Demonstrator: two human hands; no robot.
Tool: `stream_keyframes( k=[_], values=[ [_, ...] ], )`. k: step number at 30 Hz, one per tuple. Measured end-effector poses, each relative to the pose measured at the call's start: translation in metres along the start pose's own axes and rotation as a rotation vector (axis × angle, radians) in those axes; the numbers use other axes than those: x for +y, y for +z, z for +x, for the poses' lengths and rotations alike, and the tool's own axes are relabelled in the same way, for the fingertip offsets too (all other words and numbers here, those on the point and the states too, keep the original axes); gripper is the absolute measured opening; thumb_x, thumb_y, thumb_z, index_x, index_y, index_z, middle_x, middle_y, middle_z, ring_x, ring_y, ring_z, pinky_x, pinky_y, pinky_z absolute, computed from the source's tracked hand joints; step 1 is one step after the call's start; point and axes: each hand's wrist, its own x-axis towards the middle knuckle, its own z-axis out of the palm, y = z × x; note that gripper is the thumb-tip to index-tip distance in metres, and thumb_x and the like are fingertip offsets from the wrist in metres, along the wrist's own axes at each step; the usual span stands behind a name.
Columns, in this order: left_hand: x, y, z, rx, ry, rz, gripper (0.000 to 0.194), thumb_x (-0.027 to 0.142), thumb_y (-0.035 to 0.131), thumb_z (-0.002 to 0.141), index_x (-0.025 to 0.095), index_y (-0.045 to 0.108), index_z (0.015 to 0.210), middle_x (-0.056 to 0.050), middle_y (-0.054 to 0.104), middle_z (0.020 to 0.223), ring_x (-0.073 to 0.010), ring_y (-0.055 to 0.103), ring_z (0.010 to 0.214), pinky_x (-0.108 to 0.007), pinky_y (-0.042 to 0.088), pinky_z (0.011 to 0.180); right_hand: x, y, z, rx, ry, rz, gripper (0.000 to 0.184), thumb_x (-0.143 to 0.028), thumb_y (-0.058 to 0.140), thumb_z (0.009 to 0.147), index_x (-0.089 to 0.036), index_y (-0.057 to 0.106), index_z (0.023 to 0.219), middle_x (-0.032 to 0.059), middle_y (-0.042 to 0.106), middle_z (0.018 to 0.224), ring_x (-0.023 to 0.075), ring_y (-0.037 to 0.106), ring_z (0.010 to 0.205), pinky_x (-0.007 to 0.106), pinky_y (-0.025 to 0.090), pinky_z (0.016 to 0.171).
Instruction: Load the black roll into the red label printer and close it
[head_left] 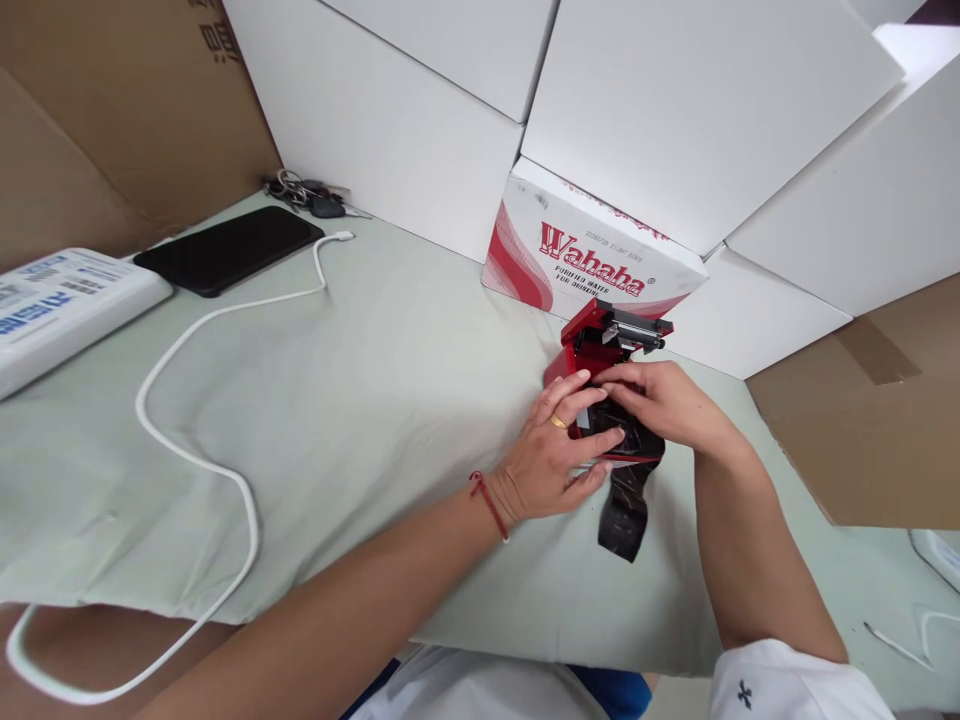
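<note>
A small red box-shaped device with a raised lid (581, 325), which looks like a label printer, sits in front of the Wahaha carton. Glossy black film (637, 435) fills its inside, and a loose strip of it (624, 520) hangs over the near side onto the cloth. My left hand (559, 445) grips the device's left and near walls, fingers reaching over the rim onto the film and thumb outside. From the right, my right hand (660, 400) reaches under the lid, fingertips pinched at the far part of the opening. What lies between those fingertips is hidden.
A white and red Wahaha carton (592, 250) leans against white boxes (637, 90) behind. On the left lie a black phone (232, 250), keys (315, 195), a white printed pack (75, 300) and a white cable (180, 440). A brown carton (885, 420) stands right.
</note>
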Motion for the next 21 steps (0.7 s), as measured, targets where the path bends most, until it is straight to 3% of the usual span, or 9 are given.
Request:
stream_keyframes(
  k=[4, 7, 10, 12, 15, 18, 21],
  values=[
    [0.006, 0.001, -0.001, -0.024, 0.015, 0.072, 0.034, 0.028, 0.071, 0.102, 0.037, 0.082, 0.133, -0.01, 0.07, 0.157, -0.0378, 0.048, 0.169, -0.071, 0.042, 0.141, 0.004, 0.002, -0.008, 0.576, -0.04, 0.121, 0.031, -0.045, 0.066, 0.11, -0.024, 0.087, 0.116, 0.0064, 0.089, 0.113, 0.0211, 0.081, 0.099, 0.036, 0.064, 0.092],
    [0.012, 0.0, -0.001, 0.043, 0.107, 0.129, 0.034, 0.019, 0.069, 0.102, 0.036, 0.081, 0.129, -0.009, 0.074, 0.149, -0.0327, 0.056, 0.163, -0.064, 0.046, 0.142, 0.012, 0.003, -0.003, 0.841, -0.106, -0.035, 0.039, -0.05, 0.06, 0.114, -0.025, 0.084, 0.131, 0.0116, 0.085, 0.135, 0.0263, 0.077, 0.122, 0.044, 0.063, 0.107],
    [0.018, -0.001, 0.002, 0.125, 0.178, 0.235, 0.032, 0.014, 0.068, 0.102, 0.035, 0.081, 0.123, -0.006, 0.077, 0.14, -0.0275, 0.063, 0.154, -0.056, 0.054, 0.138, 0.027, 0.006, 0.009, 0.857, -0.148, -0.171, 0.051, -0.055, 0.053, 0.117, -0.024, 0.076, 0.15, 0.0158, 0.077, 0.155, 0.0319, 0.065, 0.15, 0.056, 0.05, 0.13],
    [0.022, 0.0, 0.004, 0.187, 0.222, 0.318, 0.026, 0.014, 0.07, 0.102, 0.033, 0.08, 0.117, -0.004, 0.078, 0.135, -0.0242, 0.065, 0.15, -0.05, 0.058, 0.135, 0.037, 0.011, 0.016, 0.806, -0.171, -0.174, 0.058, -0.06, 0.049, 0.119, -0.022, 0.074, 0.154, 0.0164, 0.077, 0.154, 0.0334, 0.061, 0.157, 0.06, 0.046, 0.134],
    [0.027, 0.002, 0.006, 0.251, 0.273, 0.36, 0.02, 0.014, 0.076, 0.101, 0.03, 0.079, 0.112, -0.003, 0.078, 0.131, -0.0214, 0.064, 0.149, -0.045, 0.057, 0.136, 0.039, 0.017, 0.017, 0.775, -0.214, -0.139, 0.058, -0.062, 0.045, 0.12, -0.023, 0.082, 0.142, 0.0142, 0.083, 0.141, 0.032, 0.068, 0.149, 0.059, 0.051, 0.131],
    [0.03, 0.002, 0.006, 0.257, 0.279, 0.325, 0.022, 0.013, 0.081, 0.097, 0.029, 0.079, 0.113, -0.004, 0.077, 0.132, -0.0212, 0.06, 0.152, -0.044, 0.052, 0.14, 0.03, 0.018, 0.003, 0.792, -0.259, -0.118, 0.05, -0.053, 0.048, 0.121, -0.024, 0.088, 0.127, 0.0121, 0.087, 0.129, 0.0291, 0.077, 0.135, 0.053, 0.057, 0.123],
    [0.031, 0.002, 0.004, 0.239, 0.266, 0.311, 0.026, 0.011, 0.082, 0.095, 0.029, 0.079, 0.113, -0.005, 0.077, 0.133, -0.0216, 0.057, 0.156, -0.045, 0.047, 0.143, 0.022, 0.021, -0.02, 0.726, -0.302, -0.112, 0.039, -0.041, 0.056, 0.119, -0.022, 0.088, 0.128, 0.0124, 0.087, 0.127, 0.0267, 0.08, 0.127, 0.047, 0.063, 0.113]
  ],
)
